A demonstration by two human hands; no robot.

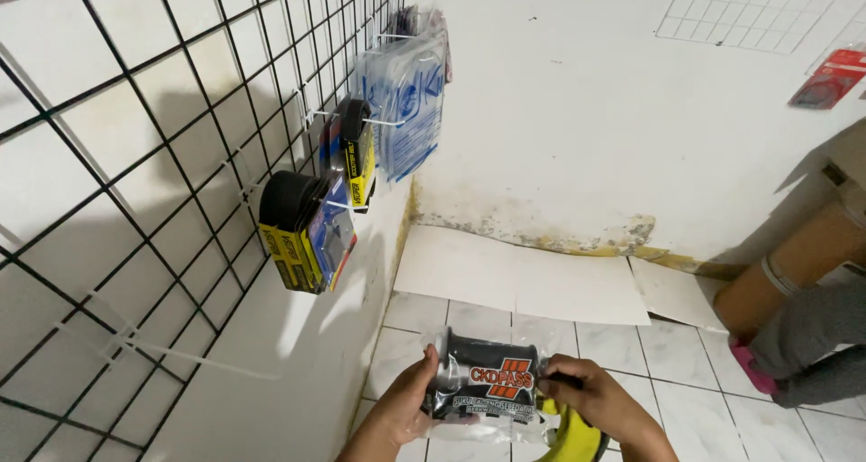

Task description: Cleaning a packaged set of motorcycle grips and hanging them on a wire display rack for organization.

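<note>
A white-tiled floor [686, 354] fills the lower middle and right of the frame, with flat sheets of white board [514, 277] lying on it against the foot of the back wall [577, 92]. That wall is white, and stained and flaking along its lower edge. The left of the frame is taken by a side wall carrying a black wire grid panel [135, 155], fixed with white ties. White hooks on the grid hold hanging goods: a yellow-and-black packaged item [293, 232] at middle left, a second yellow-and-black pack [354, 151] above and to the right of it, and clear blue-printed plastic packs [406, 101] further up. A white wire grid [758, 11] sits in the upper right corner with a red packet [830, 78] beside it. At the right edge stands a brown cardboard box [794, 263], with grey cloth [812, 336] in front of it.

At bottom centre, both hands hold a black roll in a clear plastic bag [483, 385] with a red-and-white label, above the floor. The left hand [410, 403] is closed on the bag's left end, thumb on the front. The right hand [600, 399] is closed on the right end, fingers curled round it. Each grip is clenched on the package. A yellow object [573, 439] shows just below the right hand; its kind cannot be told.
</note>
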